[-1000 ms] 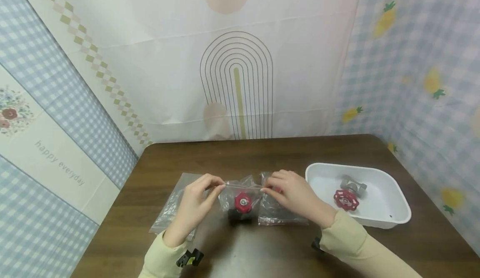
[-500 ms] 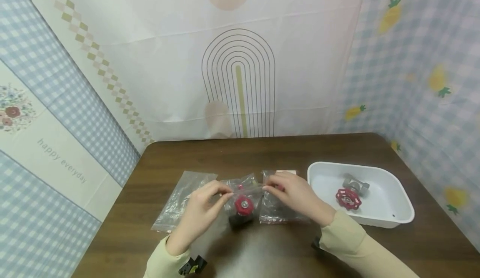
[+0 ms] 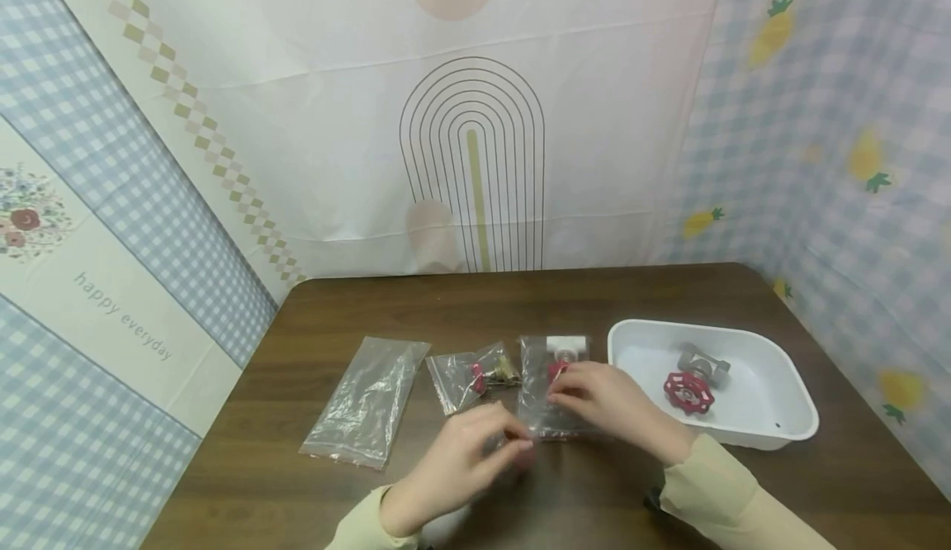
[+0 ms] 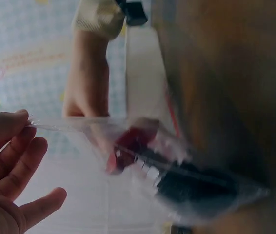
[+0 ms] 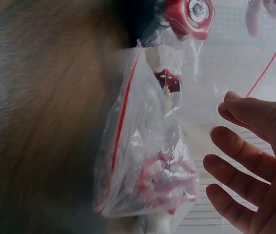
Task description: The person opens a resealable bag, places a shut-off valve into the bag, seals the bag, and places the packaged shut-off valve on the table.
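Observation:
My left hand [image 3: 471, 455] pinches the top edge of a clear zip-lock bag [image 4: 87, 127] between thumb and fingertips. Inside hangs a valve [image 4: 196, 187] with a black body and a red handwheel [image 5: 191, 14]. My right hand [image 5: 255, 161] has its thumb and forefinger together at the other end of the bag's red seal line, its remaining fingers spread apart. In the head view the left hand mostly covers this bag, and the right hand [image 3: 612, 405] overlaps another zip-lock bag [image 3: 537, 405] holding a white valve [image 3: 566, 345] with a red handwheel.
A smaller bag [image 3: 449, 376] with a brass valve [image 3: 507, 371] lies mid-table. To the left is a flat zip-lock bag [image 3: 364, 401]. On the right, a white tray [image 3: 791, 422] holds a grey metal valve [image 3: 702, 364] with a red handwheel [image 3: 688, 393].
Both hands have come nearer the body and shifted right, taking the bag with the black valve along. The small bag with the brass valve now shows uncovered.

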`<action>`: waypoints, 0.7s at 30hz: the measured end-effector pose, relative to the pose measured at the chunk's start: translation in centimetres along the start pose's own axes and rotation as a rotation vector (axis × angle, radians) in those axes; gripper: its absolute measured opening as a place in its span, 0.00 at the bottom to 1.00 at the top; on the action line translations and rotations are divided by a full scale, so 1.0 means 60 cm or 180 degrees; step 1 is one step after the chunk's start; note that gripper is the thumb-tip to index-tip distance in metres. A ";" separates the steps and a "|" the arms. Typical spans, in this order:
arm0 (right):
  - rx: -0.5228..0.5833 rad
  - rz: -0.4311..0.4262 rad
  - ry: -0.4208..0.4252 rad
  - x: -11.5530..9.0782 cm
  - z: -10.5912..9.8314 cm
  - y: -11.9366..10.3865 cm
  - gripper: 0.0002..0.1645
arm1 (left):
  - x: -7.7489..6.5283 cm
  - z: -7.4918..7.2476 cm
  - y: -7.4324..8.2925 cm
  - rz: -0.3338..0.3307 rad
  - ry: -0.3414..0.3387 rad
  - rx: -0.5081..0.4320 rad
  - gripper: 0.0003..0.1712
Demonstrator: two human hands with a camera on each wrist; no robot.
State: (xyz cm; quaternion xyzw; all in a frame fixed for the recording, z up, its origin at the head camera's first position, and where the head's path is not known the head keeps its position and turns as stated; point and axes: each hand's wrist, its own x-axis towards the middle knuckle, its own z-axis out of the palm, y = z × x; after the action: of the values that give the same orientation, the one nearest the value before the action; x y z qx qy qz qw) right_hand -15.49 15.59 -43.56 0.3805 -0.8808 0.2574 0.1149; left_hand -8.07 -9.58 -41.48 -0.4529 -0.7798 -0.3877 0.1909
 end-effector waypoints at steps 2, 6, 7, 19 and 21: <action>0.0038 0.0063 -0.0052 -0.009 -0.002 0.005 0.03 | 0.001 0.012 0.002 0.0033 -0.0045 0.0032 0.04; 0.0081 0.0105 -0.0143 -0.029 -0.006 0.011 0.03 | -0.002 0.033 0.004 0.0044 -0.0159 0.0007 0.06; 0.0076 0.0103 -0.0173 -0.035 -0.006 0.012 0.04 | -0.004 0.039 0.005 0.0060 -0.0190 -0.0006 0.07; 0.0198 0.0071 -0.0300 -0.080 -0.015 -0.008 0.10 | -0.016 0.061 0.004 0.0048 -0.0729 -0.0018 0.08; 0.0166 0.0138 -0.0213 -0.086 -0.015 -0.015 0.12 | -0.019 0.056 -0.001 -0.0057 -0.0839 0.0091 0.11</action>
State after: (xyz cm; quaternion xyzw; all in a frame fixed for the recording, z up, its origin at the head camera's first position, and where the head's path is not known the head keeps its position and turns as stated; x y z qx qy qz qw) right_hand -11.30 18.69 -44.55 0.3726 -0.8852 0.2698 0.0698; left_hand -7.36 -7.63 -44.38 -0.4902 -0.8076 -0.3153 0.0898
